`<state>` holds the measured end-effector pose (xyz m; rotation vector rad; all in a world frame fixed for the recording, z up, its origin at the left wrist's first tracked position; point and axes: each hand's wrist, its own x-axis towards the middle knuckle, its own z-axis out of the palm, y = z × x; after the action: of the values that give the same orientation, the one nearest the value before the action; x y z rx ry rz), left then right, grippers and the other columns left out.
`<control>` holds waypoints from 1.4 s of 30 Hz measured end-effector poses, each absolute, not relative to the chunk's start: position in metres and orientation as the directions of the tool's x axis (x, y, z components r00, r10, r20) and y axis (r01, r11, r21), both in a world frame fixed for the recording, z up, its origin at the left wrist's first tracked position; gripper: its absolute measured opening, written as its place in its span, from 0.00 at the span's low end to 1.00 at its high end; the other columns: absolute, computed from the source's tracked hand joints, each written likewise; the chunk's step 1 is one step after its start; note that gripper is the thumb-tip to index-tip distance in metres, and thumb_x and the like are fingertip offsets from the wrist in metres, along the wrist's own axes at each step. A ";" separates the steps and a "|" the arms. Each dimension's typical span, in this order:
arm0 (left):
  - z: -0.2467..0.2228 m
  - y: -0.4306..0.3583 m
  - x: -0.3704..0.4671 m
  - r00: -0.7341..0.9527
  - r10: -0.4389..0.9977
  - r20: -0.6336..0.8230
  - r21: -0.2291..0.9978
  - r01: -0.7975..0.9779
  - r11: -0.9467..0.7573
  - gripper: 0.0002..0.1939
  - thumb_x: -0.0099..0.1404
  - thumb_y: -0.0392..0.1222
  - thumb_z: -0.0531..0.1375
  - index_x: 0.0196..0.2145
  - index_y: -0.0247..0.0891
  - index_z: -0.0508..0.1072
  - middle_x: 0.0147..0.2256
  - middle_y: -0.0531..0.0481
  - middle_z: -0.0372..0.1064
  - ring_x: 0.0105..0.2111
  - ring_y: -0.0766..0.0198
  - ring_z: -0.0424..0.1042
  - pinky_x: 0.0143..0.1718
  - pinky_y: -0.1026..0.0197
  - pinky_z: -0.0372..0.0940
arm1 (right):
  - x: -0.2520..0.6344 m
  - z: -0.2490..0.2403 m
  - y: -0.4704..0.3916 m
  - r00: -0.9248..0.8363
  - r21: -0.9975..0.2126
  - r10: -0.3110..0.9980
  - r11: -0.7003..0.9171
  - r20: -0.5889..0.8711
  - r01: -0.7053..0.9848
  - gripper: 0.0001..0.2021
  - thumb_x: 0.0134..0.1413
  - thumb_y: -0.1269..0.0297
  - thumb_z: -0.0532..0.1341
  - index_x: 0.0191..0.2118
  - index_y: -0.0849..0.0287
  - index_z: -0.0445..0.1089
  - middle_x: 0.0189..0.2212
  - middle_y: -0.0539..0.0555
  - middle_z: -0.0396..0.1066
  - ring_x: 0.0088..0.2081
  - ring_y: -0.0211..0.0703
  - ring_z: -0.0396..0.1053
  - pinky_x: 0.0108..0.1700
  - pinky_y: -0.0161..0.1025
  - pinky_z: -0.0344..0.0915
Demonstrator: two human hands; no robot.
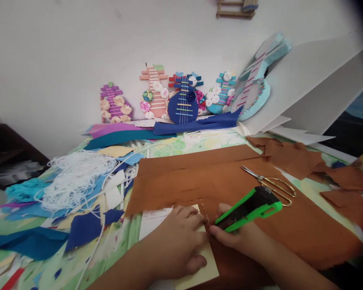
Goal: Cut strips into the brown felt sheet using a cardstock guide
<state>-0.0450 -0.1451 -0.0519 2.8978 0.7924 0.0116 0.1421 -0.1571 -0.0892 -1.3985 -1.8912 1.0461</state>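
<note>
My left hand [178,237] presses down on a pale yellow card [210,264] and a white sheet [148,220], its fingers bent and close together. Held in my right hand [242,237] is a green and black utility knife [249,209], tilted, its front end low near a short marked line on the brown paper [175,179]. The knife's blade cannot be made out. Gold-handled scissors [268,183] lie on the brown paper, beyond the knife.
Tangled white string [78,177] and blue paper scraps [84,229] cover the left side. Torn brown pieces [296,157] lie at right. Decorated paper instruments, one a dark blue lute [183,106], lean against the wall behind.
</note>
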 end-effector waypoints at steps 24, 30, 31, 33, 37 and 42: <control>-0.051 -0.144 -0.044 0.874 0.484 -0.039 0.141 0.484 -0.864 0.16 0.54 0.52 0.59 0.37 0.41 0.68 0.43 0.49 0.62 0.45 0.54 0.58 0.46 0.53 0.52 | 0.140 -0.083 -0.159 -0.331 -0.793 0.943 0.236 0.047 0.561 0.10 0.43 0.66 0.55 0.21 0.56 0.50 0.15 0.43 0.52 0.19 0.32 0.54 0.20 0.31 0.51; -0.051 -0.143 -0.045 0.875 0.483 -0.036 0.153 0.483 -0.862 0.16 0.54 0.52 0.59 0.38 0.41 0.68 0.43 0.48 0.61 0.45 0.54 0.57 0.46 0.53 0.51 | 0.142 -0.087 -0.159 -0.327 -0.801 0.945 0.206 0.014 0.562 0.10 0.45 0.64 0.54 0.22 0.56 0.49 0.17 0.44 0.53 0.20 0.33 0.54 0.21 0.31 0.52; -0.051 -0.143 -0.045 0.875 0.483 -0.035 0.157 0.482 -0.862 0.16 0.54 0.52 0.59 0.38 0.41 0.68 0.43 0.48 0.61 0.45 0.54 0.57 0.46 0.52 0.51 | 0.142 -0.088 -0.159 -0.321 -0.810 0.947 0.192 0.004 0.554 0.10 0.45 0.63 0.54 0.22 0.56 0.49 0.17 0.44 0.53 0.20 0.33 0.54 0.22 0.31 0.52; -0.051 -0.143 -0.045 0.877 0.479 -0.036 0.164 0.478 -0.863 0.17 0.54 0.52 0.59 0.39 0.41 0.68 0.43 0.48 0.61 0.45 0.53 0.57 0.46 0.52 0.51 | 0.143 -0.090 -0.157 -0.303 -0.830 0.953 0.161 -0.010 0.535 0.11 0.44 0.62 0.55 0.22 0.56 0.50 0.17 0.44 0.53 0.20 0.33 0.54 0.22 0.31 0.52; -0.051 -0.143 -0.045 0.879 0.475 -0.041 0.165 0.475 -0.864 0.17 0.55 0.51 0.59 0.40 0.42 0.68 0.42 0.48 0.61 0.45 0.54 0.57 0.47 0.52 0.51 | 0.144 -0.090 -0.154 -0.255 -0.861 0.967 0.128 -0.003 0.493 0.13 0.43 0.61 0.57 0.21 0.56 0.49 0.17 0.44 0.53 0.20 0.33 0.54 0.22 0.31 0.52; -0.051 -0.143 -0.045 0.880 0.472 -0.043 0.149 0.473 -0.868 0.17 0.54 0.51 0.60 0.39 0.42 0.68 0.45 0.48 0.60 0.46 0.53 0.56 0.47 0.51 0.51 | 0.149 -0.089 -0.153 -0.146 -0.921 0.989 0.077 0.022 0.383 0.15 0.45 0.57 0.55 0.20 0.57 0.49 0.17 0.44 0.52 0.21 0.34 0.54 0.24 0.32 0.54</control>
<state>-0.0452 -0.1435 -0.0507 2.8943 0.7323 -0.0076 0.1489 -0.1534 -0.0892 -1.3877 -1.6306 1.0583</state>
